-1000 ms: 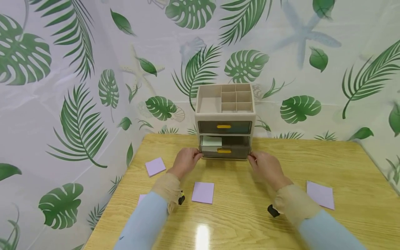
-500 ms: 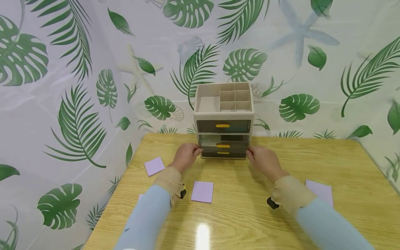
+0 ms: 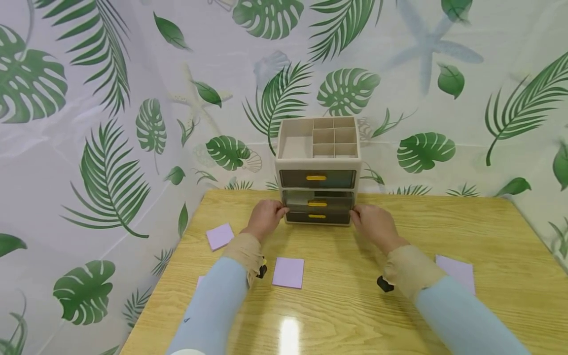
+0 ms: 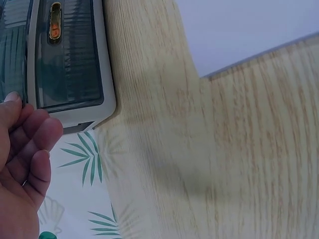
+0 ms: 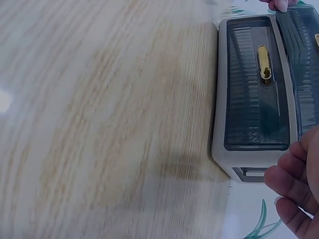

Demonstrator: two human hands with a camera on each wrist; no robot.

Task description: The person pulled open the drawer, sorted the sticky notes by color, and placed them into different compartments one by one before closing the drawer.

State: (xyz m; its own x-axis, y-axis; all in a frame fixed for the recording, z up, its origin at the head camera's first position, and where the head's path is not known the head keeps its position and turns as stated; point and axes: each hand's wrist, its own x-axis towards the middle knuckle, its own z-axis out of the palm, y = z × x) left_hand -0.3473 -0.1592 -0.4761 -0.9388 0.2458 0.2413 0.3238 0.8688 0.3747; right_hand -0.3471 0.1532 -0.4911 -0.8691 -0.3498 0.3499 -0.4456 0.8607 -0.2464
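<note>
A small cream desk organizer [image 3: 318, 161] with three dark see-through drawers and yellow handles stands against the back wall. Its middle drawer [image 3: 298, 201] juts out a little, and something pale shows through at its left. My left hand [image 3: 263, 218] pinches this drawer's left front edge, thumb on the front face in the left wrist view. On the opposite side, my right hand [image 3: 375, 226] grips the right edge with thumb and curled fingers. The bottom drawer [image 5: 259, 109] and the top drawer [image 3: 297, 178] sit closed in the frame.
Square lilac note pads lie on the wooden table [image 3: 337, 305]: one pad [image 3: 288, 272] in front of the organizer, another pad [image 3: 220, 236] at left, and a third pad [image 3: 457, 272] at right. A leaf-patterned sheet [image 3: 204, 74] covers the walls behind.
Both hands have moved the middle drawer back into the organizer, and the bottom drawer's front has come into view below it. The hands have shifted slightly away from me.
</note>
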